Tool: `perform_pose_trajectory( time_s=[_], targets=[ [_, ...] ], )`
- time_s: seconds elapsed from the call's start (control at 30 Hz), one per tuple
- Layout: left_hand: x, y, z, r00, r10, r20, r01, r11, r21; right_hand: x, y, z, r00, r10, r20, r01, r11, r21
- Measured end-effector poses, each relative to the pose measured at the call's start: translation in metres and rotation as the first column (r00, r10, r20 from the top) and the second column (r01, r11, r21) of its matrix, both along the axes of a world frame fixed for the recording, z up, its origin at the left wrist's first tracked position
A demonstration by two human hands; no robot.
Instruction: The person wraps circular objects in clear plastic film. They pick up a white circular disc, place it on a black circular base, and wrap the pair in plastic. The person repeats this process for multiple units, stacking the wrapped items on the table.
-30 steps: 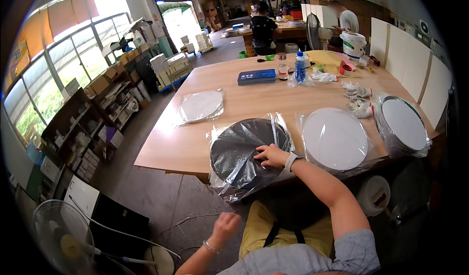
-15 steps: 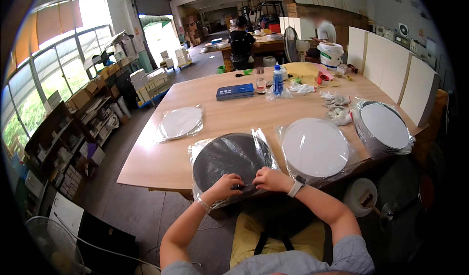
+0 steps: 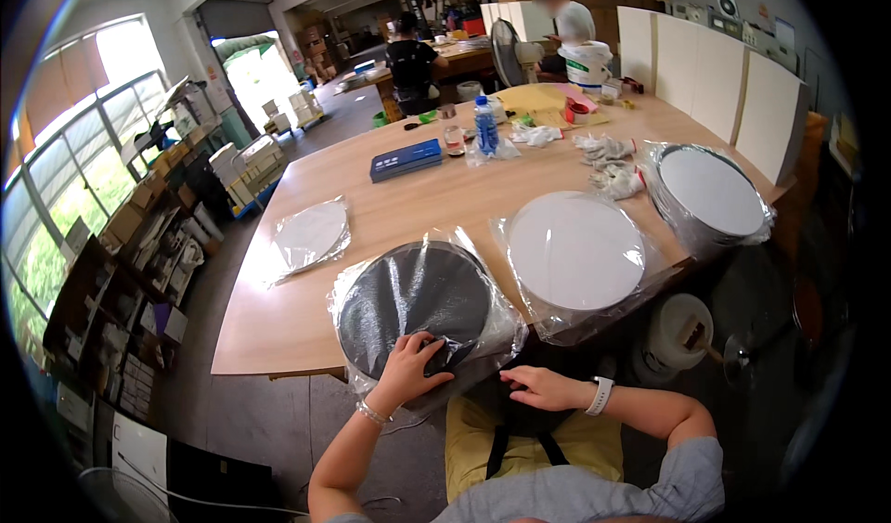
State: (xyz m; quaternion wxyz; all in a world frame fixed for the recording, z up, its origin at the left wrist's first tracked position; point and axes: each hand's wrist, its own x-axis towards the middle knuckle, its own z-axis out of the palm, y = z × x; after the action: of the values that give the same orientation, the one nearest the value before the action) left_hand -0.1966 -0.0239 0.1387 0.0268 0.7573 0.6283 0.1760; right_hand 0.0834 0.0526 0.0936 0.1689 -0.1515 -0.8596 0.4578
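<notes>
A dark grey round disc lies in a clear plastic bag at the table's near edge. My left hand rests on the near rim of the bagged disc, its fingers and thumb curled around something dark that I cannot make out. Just off the table edge, to the right of it, my right hand is held apart from the bag, fingers stretched leftward and nothing visible in them. A white round disc in clear plastic lies to the right of the dark one.
A bagged white disc lies left; a stack of bagged discs stands right. Farther back are a blue box, a blue bottle, gloves and a white bucket. Another bucket stands below the table's right side.
My right hand has left the bag's near edge and drawn back toward me. The left hand has stayed at the bag, its fingers now more spread. The view has shifted somewhat.
</notes>
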Motion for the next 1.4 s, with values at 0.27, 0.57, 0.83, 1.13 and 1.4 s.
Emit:
perform_pose_trajectory(
  time_s=[0.27, 0.57, 0.83, 1.13, 1.4],
  targets=[
    [0.002, -0.001, -0.015, 0.986, -0.014, 0.164, -0.012, 0.988, 0.157, -0.057, -0.003, 0.053, 0.9, 0.011, -0.437, 0.29, 0.732, 0.616],
    [0.021, -0.008, -0.011, 0.999, 0.033, -0.037, -0.025, 0.979, 0.203, -0.07, 0.013, 0.073, 0.841, -0.029, -0.54, 0.439, 0.62, 0.65],
    [0.012, -0.009, -0.019, 0.979, 0.052, 0.198, -0.086, 0.982, 0.17, -0.059, 0.03, 0.003, 0.995, -0.09, 0.036, 0.05, 0.795, 0.605],
    [0.018, -0.002, -0.009, 0.985, 0.13, 0.117, -0.173, 0.822, 0.542, -0.065, 0.029, 0.026, 0.941, -0.337, 0.023, 0.305, 0.876, 0.373],
    [0.062, 0.026, -0.014, 0.991, 0.132, 0.01, -0.131, 0.969, 0.211, -0.072, 0.049, 0.018, 0.898, -0.333, -0.286, 0.413, 0.863, 0.29]
  ],
)
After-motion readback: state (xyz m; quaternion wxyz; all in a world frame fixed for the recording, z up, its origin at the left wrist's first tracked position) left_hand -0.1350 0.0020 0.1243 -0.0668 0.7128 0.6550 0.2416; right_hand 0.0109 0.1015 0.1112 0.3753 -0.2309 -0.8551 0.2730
